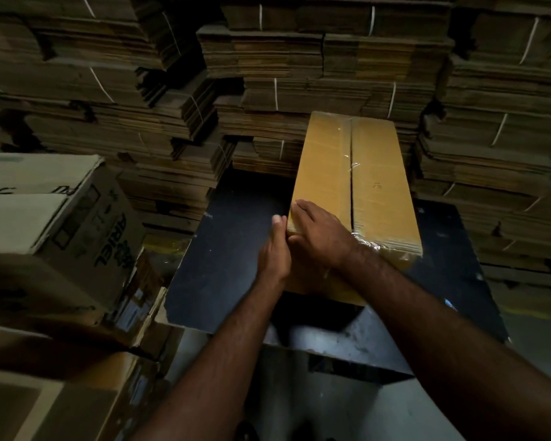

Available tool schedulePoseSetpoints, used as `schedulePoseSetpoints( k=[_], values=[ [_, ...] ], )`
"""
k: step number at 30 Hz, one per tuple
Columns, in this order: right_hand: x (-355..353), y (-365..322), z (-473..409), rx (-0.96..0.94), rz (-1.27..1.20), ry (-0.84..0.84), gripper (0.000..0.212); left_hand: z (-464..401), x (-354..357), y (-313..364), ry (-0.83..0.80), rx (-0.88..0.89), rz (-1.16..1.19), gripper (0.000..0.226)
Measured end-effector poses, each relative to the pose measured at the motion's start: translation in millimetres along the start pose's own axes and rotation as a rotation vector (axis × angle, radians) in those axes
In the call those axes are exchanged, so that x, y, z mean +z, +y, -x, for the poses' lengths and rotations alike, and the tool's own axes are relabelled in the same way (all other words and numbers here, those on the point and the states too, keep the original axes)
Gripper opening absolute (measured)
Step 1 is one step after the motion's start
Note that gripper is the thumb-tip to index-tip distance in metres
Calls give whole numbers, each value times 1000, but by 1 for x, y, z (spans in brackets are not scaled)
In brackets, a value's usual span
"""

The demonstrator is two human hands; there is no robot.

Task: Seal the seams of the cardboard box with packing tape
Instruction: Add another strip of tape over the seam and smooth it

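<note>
Two bare forearms reach into view from the bottom edge, with no sleeves, gloves, watch or bands visible on them. Fine dark hair shows along both forearms. The left hand [275, 249] shows a short, pale thumbnail. The right hand [318, 232] is broad, its knuckles and fingers bare, with no rings to be seen.

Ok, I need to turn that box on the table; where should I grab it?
Probably by the long side walls of the box, one hand from each flank near the middle. It lies flat and narrow on the dark table, so both sides are open; the left hand and right hand already crowd the near left corner.
</note>
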State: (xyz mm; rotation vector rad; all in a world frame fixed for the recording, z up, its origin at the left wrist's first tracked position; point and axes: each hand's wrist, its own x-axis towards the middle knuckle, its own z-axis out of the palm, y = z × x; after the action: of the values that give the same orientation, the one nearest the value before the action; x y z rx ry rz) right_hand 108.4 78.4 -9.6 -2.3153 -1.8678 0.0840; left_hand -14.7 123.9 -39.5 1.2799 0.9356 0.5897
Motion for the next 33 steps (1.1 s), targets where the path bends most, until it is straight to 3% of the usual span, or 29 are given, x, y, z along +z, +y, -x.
schedulePoseSetpoints(
  k=[1, 3, 5, 9, 14, 19, 25, 30, 33],
  values=[
    [-2, -2, 2, 8, -13, 0, 75, -5, -2, 2, -35, -2, -83, 90],
    [-7, -4, 9, 34, -43, 15, 73, -4, -4, 11, -81, 113, -258, 71],
    [-8, -1, 22, 71, -52, 89, 68, 0, -7, 13, -92, 377, -410, 52],
    [6, 8, 46, 251, -34, 265, 57, -24, -13, -12, -89, 855, -630, 45],
    [26, 14, 45, 221, 60, 265, 55, -54, -20, -29, -119, 1094, -791, 49],
    [13, 17, 52, 147, 39, 196, 56, -52, -36, -16, -241, 1136, -923, 49],
    [8, 13, 50, 234, -127, 265, 54, -48, -17, -3, -227, 967, -976, 60],
    [11, 16, 53, 202, -80, 227, 49, -59, -18, -16, -188, 1121, -1104, 56],
    [8, 16, 58, 183, -25, 170, 55, -60, -25, -13, -252, 1172, -1148, 59]
  ],
)
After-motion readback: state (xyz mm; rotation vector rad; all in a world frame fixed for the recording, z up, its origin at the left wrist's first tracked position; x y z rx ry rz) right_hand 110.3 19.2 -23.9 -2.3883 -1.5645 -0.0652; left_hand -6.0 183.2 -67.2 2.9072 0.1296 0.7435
